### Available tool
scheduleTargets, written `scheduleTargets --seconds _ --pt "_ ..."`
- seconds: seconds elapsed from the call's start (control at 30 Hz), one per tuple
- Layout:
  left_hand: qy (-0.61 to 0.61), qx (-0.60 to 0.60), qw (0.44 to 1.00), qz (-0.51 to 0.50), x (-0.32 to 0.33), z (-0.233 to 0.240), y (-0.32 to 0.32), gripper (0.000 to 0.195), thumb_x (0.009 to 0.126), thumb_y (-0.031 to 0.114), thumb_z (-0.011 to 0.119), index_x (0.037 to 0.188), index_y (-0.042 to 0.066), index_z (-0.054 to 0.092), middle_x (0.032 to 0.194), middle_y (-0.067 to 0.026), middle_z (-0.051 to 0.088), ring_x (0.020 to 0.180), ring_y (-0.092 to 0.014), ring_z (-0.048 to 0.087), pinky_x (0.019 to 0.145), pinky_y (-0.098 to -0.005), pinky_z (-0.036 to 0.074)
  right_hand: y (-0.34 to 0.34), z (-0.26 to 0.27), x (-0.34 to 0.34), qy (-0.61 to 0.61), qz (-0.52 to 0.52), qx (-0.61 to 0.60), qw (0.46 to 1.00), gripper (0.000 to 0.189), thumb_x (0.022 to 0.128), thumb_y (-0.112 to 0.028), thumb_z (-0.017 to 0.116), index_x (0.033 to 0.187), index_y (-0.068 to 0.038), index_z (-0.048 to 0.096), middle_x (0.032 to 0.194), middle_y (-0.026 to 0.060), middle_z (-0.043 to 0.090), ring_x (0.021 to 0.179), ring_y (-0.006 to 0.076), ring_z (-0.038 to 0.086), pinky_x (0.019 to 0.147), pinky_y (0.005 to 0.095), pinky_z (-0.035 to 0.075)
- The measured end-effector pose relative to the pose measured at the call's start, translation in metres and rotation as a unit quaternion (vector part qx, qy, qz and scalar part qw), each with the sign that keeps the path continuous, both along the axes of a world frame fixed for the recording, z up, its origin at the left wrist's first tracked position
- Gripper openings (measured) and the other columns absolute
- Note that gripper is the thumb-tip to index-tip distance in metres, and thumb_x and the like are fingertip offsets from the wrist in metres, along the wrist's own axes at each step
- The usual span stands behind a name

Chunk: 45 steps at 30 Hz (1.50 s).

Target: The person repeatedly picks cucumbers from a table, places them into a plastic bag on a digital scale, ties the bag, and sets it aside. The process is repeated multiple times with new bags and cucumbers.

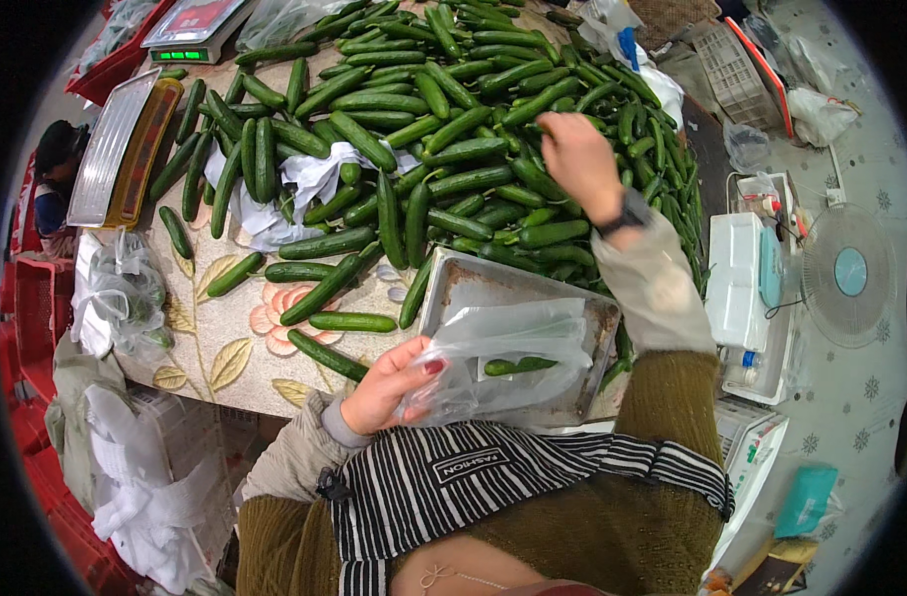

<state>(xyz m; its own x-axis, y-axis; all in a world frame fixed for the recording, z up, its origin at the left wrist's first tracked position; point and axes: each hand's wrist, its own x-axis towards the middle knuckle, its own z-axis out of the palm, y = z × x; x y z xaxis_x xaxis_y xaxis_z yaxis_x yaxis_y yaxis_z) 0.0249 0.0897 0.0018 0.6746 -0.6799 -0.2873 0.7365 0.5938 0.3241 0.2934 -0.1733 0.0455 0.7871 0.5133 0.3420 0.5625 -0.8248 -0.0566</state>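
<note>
My left hand [394, 384] is closed on the edge of a clear plastic bag [528, 335], which lies over a metal tray [453, 279] in front of me. A small cucumber [520, 365] shows through the film; whether it is inside the bag or under it I cannot tell. My right hand [578, 160] is at the right part of a large heap of cucumbers [453, 149], its fingers bent down by them. Whether those fingers grip a cucumber is hidden. Several loose cucumbers [353, 322] lie left of the tray on the flowered table cover [222, 320].
A digital scale [196, 30] stands at the back left, near a plastic tray [114, 149]. Bagged goods [129, 298] lie at the left edge. To the right are a white foam box [736, 279] and a fan [849, 272]. Beyond the left edge a person [57, 186] is partly visible.
</note>
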Motion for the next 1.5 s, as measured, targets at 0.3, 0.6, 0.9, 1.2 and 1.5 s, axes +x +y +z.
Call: scheduleTargets --seconds 0.3,0.6,0.9,1.2,1.5 --pt "-0.155 0.078 0.977 -0.125 0.002 -0.007 0.019 0.017 0.096 0.014 0.058 0.110 0.005 0.053 0.077 -0.0001 0.058 0.061 -0.005 0.055 0.057 -0.0190 0.046 0.001 -0.073 0.066 -0.075 0.078 -0.175 0.979 0.013 0.082 -0.013 0.059 0.093 -0.009 0.062 0.085 0.0092 0.066 0.086 0.0300 0.063 0.076 0.0415 0.049" --pt "0.014 -0.075 0.992 0.101 -0.005 -0.002 0.001 0.021 0.098 0.019 0.053 0.115 0.007 0.050 0.082 -0.0054 0.059 0.057 -0.021 0.062 0.053 -0.0304 0.052 -0.063 0.019 -0.080 0.410 0.065 0.708 0.572 0.030 0.098 -0.008 0.051 0.126 0.001 0.050 0.132 0.0210 0.053 0.120 0.0319 0.055 0.100 0.0422 0.050" --pt "-0.073 -0.072 0.989 0.107 -0.008 0.036 -0.020 0.055 0.098 0.013 0.049 0.148 0.013 0.028 0.102 -0.0076 0.057 0.064 -0.013 0.056 0.054 -0.0235 0.047 -0.038 0.025 -0.252 0.506 0.196 0.598 0.590 0.032 0.095 -0.001 0.051 0.127 -0.002 0.042 0.132 0.0216 0.051 0.126 0.0380 0.049 0.092 0.0446 0.056" --pt "-0.021 0.092 0.981 0.168 -0.006 0.068 -0.027 0.047 0.095 0.004 0.050 0.139 -0.006 0.037 0.106 -0.0109 0.057 0.073 -0.007 0.051 0.051 -0.0127 0.042 -0.087 -0.049 -0.239 0.174 -0.134 0.286 0.933 0.022 0.090 -0.014 0.057 0.108 -0.004 0.063 0.105 0.0144 0.067 0.099 0.0274 0.063 0.086 0.0358 0.048" --pt "-0.608 0.639 0.309 0.356 -0.018 0.097 -0.029 0.044 0.091 0.022 0.066 0.123 -0.004 0.052 0.094 -0.0123 0.069 0.082 -0.016 0.065 0.071 -0.0299 0.051 -0.069 0.020 -0.306 0.058 -0.075 0.127 0.987 0.023 0.083 -0.018 0.070 0.101 -0.005 0.067 0.093 0.0141 0.069 0.088 0.0286 0.068 0.075 0.0338 0.053"
